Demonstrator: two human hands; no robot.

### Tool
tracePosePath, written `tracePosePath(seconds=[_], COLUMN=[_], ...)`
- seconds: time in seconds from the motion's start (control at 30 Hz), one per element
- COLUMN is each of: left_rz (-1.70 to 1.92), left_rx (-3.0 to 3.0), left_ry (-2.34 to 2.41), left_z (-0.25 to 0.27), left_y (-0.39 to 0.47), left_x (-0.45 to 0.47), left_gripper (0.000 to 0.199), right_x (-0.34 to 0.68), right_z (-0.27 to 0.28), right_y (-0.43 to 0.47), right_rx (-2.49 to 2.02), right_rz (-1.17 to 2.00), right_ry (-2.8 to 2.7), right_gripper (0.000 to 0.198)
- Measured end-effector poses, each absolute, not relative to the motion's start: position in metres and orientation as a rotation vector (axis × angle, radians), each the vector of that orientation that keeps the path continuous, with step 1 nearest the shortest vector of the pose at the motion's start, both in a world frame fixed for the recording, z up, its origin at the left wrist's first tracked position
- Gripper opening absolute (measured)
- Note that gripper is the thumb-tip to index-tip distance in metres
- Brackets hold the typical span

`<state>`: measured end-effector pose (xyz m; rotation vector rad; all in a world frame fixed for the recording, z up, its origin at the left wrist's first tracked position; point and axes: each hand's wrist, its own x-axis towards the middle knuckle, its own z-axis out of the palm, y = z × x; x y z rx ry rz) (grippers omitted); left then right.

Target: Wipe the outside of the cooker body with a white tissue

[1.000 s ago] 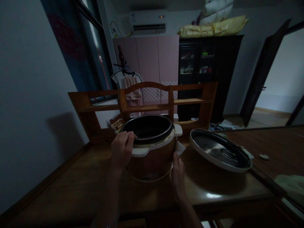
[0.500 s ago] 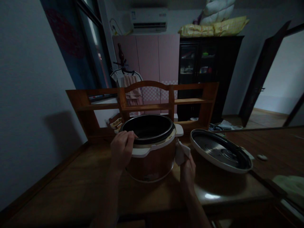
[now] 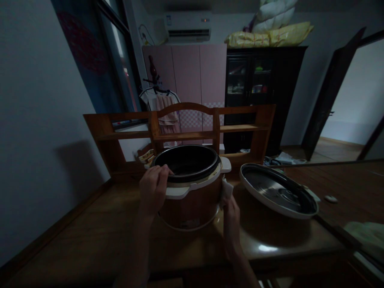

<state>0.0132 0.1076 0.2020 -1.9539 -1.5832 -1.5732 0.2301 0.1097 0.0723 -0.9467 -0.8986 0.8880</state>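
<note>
One rice cooker (image 3: 192, 188) stands upright at the desk's (image 3: 90, 236) centre, mouth open to the ceiling. One lid (image 3: 279, 190) lies at its 3 o'clock, inside up, long axis running left-right. The left hand (image 3: 153, 190) is closed over the rim at 9 o'clock; the right hand (image 3: 231, 212) pinches one white cloth (image 3: 226, 191) against the cooker's side at 4 o'clock. The cooker's front label is too dark to read.

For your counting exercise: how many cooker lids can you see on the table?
1. The lid lies upside down on the table, right of the open cooker, apart from it. The dim room may hide others.
</note>
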Motion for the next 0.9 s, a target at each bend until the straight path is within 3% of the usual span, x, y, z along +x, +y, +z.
tracePosePath(seconds=[0.3, 0.67, 0.9], left_rz=[-1.519, -1.515, -1.506], left_rx=[-1.967, -1.969, -1.969], left_ry=[-1.593, -1.577, -1.582], left_z=[0.202, 0.201, 0.203], left_y=[0.108, 0.109, 0.108], left_x=[0.012, 0.011, 0.013], left_gripper=[0.04, 0.04, 0.039], right_x=[0.22, 0.202, 0.218], right_z=[0.083, 0.073, 0.082], right_y=[0.125, 0.089, 0.123], right_rx=[-0.946, -0.959, -0.912], right_rz=[0.911, 0.831, 0.898], right_ry=[-1.005, -1.086, -1.053], right_gripper=[0.068, 0.065, 0.069])
